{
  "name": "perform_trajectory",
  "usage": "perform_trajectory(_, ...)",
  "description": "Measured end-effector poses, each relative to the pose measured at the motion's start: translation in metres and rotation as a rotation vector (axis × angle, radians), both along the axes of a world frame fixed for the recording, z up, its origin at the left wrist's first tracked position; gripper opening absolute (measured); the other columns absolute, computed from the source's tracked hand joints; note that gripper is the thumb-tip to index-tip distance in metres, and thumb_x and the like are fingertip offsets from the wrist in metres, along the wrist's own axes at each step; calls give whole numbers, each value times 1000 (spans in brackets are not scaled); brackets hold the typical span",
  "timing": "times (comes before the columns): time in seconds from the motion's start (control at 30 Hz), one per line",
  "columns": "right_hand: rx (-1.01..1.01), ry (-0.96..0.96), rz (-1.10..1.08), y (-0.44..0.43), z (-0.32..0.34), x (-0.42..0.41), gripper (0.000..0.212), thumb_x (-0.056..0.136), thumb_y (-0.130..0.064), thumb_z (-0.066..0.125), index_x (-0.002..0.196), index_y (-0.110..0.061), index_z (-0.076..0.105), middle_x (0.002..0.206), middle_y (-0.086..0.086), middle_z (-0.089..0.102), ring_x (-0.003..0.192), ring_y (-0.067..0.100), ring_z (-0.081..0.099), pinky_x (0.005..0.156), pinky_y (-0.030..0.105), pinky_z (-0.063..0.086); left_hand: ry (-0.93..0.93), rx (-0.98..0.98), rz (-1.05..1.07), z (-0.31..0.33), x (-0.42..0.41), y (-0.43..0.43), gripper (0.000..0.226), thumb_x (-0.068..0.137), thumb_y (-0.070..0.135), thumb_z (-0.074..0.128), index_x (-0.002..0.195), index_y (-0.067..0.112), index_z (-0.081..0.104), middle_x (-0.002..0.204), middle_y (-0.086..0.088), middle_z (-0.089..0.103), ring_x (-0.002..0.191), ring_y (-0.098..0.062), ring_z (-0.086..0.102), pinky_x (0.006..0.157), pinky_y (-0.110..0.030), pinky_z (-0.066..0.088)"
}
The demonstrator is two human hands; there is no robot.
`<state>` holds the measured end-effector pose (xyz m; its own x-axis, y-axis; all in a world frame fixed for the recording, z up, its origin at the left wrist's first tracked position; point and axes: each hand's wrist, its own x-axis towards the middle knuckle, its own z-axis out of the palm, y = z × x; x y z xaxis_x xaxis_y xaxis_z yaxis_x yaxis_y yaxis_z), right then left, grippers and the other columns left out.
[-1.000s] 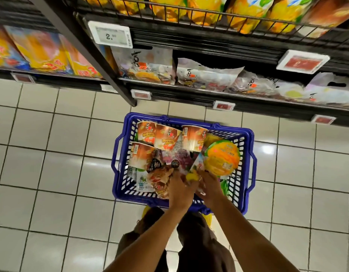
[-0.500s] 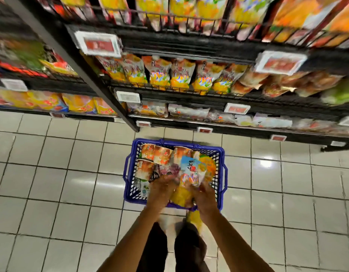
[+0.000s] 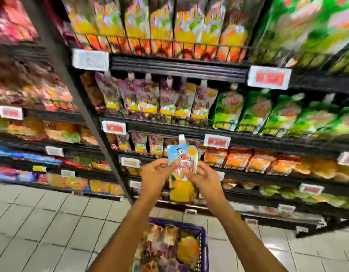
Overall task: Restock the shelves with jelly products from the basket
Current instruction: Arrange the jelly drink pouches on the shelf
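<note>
A jelly pouch (image 3: 182,173) with a white spout, pale blue top and orange-yellow bottom is held upright in front of the shelves. My left hand (image 3: 157,176) grips its left edge and my right hand (image 3: 204,178) grips its right edge. Behind it runs a shelf row of similar spouted pouches (image 3: 148,144). The blue basket (image 3: 203,246) sits on the floor below my arms, still holding cups and packs. The picture is blurred by motion.
Black wire shelves (image 3: 179,68) fill the view, with purple pouches (image 3: 150,99), green packs (image 3: 267,112) and orange packs (image 3: 248,160). A black upright post (image 3: 91,122) splits two bays. Price tags (image 3: 216,141) line the edges. White floor tiles (image 3: 42,222) lie at the left.
Both hands have lifted the pouch out of the basket up to shelf height. The view has tilted up from the floor to the shelves.
</note>
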<state>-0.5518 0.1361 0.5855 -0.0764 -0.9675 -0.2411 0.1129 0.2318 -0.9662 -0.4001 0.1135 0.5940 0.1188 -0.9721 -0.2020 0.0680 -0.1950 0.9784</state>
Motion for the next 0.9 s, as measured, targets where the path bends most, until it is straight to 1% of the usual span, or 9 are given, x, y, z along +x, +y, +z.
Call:
perform_trajectory(0.1, -262, 119, 27, -17, 100, 0, 27, 75, -16, 79, 100, -22, 69, 97, 6, 77, 92, 14, 71, 80, 30, 58, 12, -207, -31, 89, 1, -20, 10, 75, 12, 80, 72, 18, 72, 62, 9, 73, 56, 2, 62, 53, -14, 48)
perform_trajectory(0.2, -540, 213, -23, -31, 201, 4, 34, 67, -31, 80, 98, -27, 68, 95, -11, 77, 89, 4, 71, 75, 20, 56, -28, -473, -32, 184, 8, -38, 20, 73, 8, 80, 71, 23, 67, 57, 20, 68, 53, 12, 58, 53, -5, 44)
perform_trajectory(0.27, -712, 269, -88, -39, 260, 6, 29, 71, -27, 81, 96, -29, 66, 93, -17, 75, 88, 1, 71, 76, 18, 55, -1, -609, -69, 242, 14, -45, 16, 68, 22, 78, 79, 26, 68, 66, 21, 71, 62, 11, 62, 63, -8, 48)
perform_trajectory(0.37, -933, 301, -221, -53, 347, 6, 32, 78, -10, 79, 98, -27, 62, 96, -9, 76, 89, 3, 71, 78, 20, 55, 14, -812, -142, 319, 23, -57, 20, 71, 30, 71, 91, 26, 71, 81, 16, 75, 75, 4, 67, 70, -13, 52)
perform_trajectory(0.5, -1178, 351, -406, -72, 446, 2, 36, 81, -9, 77, 106, -26, 57, 106, 0, 70, 93, 3, 66, 84, 22, 53, -27, -960, -230, 393, 27, -80, 21, 89, 8, 67, 103, 23, 70, 91, 12, 76, 83, 1, 68, 75, -19, 55)
perform_trajectory(0.63, -1221, 381, -497, -103, 495, 3, 36, 84, -12, 75, 110, -28, 56, 106, -6, 68, 99, 5, 62, 83, 26, 54, -164, -987, -301, 440, 25, -98, 34, 94, 14, 63, 121, 35, 62, 118, 18, 66, 100, 2, 64, 91, -31, 55)
perform_trajectory(0.7, -1208, 417, -496, -121, 501, 4, 36, 85, -9, 73, 110, -29, 56, 103, -10, 67, 94, -6, 60, 82, 23, 53, -214, -955, -302, 454, 22, -107, 41, 94, 17, 61, 130, 37, 56, 131, 16, 59, 98, -6, 63, 85, -34, 58)
perform_trajectory(0.77, -1200, 443, -496, -137, 499, 4, 35, 85, -4, 70, 111, -22, 57, 103, -6, 67, 89, -12, 59, 78, 18, 51, -226, -917, -301, 461, 18, -115, 47, 94, 15, 61, 137, 31, 51, 140, 9, 53, 93, -12, 66, 70, -27, 59)
perform_trajectory(0.9, -1130, 475, -490, -163, 492, -5, 35, 84, 1, 68, 111, -18, 58, 98, -6, 66, 83, -15, 57, 71, 7, 47, -240, -901, -293, 465, 11, -131, 51, 94, 13, 59, 141, 28, 47, 142, 10, 50, 81, -13, 69, 46, -17, 46)
